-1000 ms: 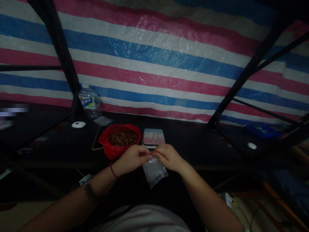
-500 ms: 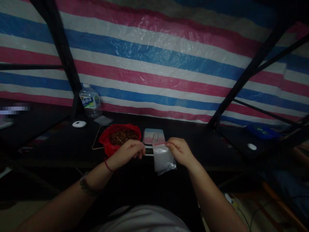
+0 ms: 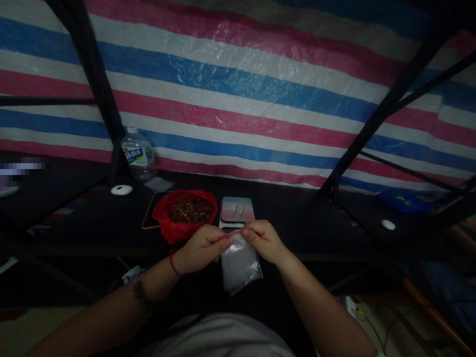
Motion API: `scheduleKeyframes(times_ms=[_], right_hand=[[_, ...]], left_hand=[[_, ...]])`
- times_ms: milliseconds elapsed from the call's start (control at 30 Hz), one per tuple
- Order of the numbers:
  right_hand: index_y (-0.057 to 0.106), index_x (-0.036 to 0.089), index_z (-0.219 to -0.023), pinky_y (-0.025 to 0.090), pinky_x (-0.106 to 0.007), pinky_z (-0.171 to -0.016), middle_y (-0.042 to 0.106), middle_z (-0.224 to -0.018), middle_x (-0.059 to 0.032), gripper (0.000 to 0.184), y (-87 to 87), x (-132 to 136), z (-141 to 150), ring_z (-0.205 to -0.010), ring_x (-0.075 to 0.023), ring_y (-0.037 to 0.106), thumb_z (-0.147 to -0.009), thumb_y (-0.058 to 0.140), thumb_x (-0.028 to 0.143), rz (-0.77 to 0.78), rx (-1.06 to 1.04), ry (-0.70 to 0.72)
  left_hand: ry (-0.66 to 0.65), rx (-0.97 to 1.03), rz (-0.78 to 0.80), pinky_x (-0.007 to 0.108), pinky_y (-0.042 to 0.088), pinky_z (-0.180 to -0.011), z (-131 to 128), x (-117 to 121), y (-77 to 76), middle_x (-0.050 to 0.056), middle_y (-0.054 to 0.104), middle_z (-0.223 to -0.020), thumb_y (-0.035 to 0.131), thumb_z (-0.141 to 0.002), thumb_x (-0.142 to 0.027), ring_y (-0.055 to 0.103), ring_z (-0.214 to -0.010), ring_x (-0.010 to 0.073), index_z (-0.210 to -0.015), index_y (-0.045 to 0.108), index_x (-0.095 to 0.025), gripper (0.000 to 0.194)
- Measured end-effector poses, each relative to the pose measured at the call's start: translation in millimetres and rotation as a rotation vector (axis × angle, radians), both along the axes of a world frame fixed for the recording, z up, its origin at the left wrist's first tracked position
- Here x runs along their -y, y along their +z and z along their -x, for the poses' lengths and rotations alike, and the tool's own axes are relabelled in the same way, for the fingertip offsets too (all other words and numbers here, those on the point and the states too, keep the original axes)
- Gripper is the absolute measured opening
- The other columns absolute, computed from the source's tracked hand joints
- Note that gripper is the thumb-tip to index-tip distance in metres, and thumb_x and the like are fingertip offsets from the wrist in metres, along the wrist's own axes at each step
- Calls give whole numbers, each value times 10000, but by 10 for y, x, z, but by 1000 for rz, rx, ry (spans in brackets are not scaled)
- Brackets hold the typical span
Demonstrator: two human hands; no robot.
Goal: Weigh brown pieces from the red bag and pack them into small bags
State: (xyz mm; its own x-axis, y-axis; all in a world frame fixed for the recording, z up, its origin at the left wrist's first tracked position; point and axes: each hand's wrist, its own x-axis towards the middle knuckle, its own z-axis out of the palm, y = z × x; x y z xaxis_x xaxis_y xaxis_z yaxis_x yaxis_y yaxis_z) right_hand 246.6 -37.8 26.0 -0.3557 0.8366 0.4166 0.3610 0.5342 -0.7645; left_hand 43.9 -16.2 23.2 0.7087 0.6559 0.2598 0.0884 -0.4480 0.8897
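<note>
A clear zip-lock bag (image 3: 241,263) with a red strip along its top hangs between my hands, just in front of the table edge. My left hand (image 3: 204,248) pinches the strip's left end, thumb on top. At the other end, my right hand (image 3: 264,239) grips the bag's top edge between thumb and fingers. Behind them lies a small digital scale (image 3: 238,209); my hands partly cover its front. A small clear object rests on its platform, too dim to name. Left of the scale is a red plastic bag (image 3: 178,230) holding many small brown pieces (image 3: 190,209).
A flat dark tablet-like panel (image 3: 150,213) lies partly under the red bag. Farther back stand a clear plastic bottle (image 3: 138,156) and more clear film (image 3: 159,184). White oval devices (image 3: 122,190) sit left and right. Black frame posts (image 3: 100,94) rise before a striped sheet.
My left hand has come right and down and closed on the bag's top edge. My right hand has brought the bag slightly left and lower, uncovering the scale's platform.
</note>
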Motion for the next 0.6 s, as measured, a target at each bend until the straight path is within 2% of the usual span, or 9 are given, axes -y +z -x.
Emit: scheduleKeyframes(times_ms=[133, 233, 333, 433, 500, 600], right_hand=[[451, 157, -550, 269, -200, -451, 362, -534, 32, 542, -17, -5, -16, -493, -75, 333, -871, 449, 594, 123, -53, 36], [443, 163, -551, 282, -208, -463, 372, -536, 27, 536, 7, 20, -15, -504, -83, 355, -886, 427, 582, 64, -8, 9], [410, 170, -533, 295, -217, -484, 380, -530, 24, 529, 36, 51, 17, -507, -86, 377, -914, 399, 537, -37, 60, 33], [401, 170, -524, 298, -220, -498, 396, -528, 22, 533, 30, 61, 69, -502, -82, 382, -922, 390, 524, -77, 101, 57], [398, 169, -518, 287, -219, -493, 392, -523, 23, 544, 5, 54, 96, -498, -79, 374, -916, 396, 539, -71, 96, 59], [408, 164, -515, 264, -215, -474, 369, -522, 32, 557, -37, 35, 111, -492, -73, 347, -894, 427, 572, 16, 33, 106]], left_hand=[[13, 15, 5, 204, 254, -430, 3, 3, 1, -24, 421, -437, 426, -861, -607, 389, -424, 70, -477, 452, -147, 600], [27, 27, 32, 208, 237, -438, -9, -14, -18, -33, 386, -438, 447, -837, -625, 358, -440, 70, -472, 429, -150, 599], [-10, 66, 68, 210, 265, -469, -31, -25, -31, -28, 411, -499, 500, -773, -665, 372, -502, 83, -522, 472, -142, 581], [-14, 47, 111, 209, 281, -491, -51, -9, -20, -31, 403, -552, 558, -760, -606, 365, -541, 85, -575, 495, -134, 510], [-8, 8, 116, 206, 269, -488, -56, 11, -5, -39, 374, -548, 558, -794, -530, 345, -533, 78, -567, 475, -138, 461], [-24, 6, 76, 211, 240, -480, -59, 42, 11, -44, 323, -535, 543, -816, -495, 320, -519, 72, -522, 410, -152, 471]])
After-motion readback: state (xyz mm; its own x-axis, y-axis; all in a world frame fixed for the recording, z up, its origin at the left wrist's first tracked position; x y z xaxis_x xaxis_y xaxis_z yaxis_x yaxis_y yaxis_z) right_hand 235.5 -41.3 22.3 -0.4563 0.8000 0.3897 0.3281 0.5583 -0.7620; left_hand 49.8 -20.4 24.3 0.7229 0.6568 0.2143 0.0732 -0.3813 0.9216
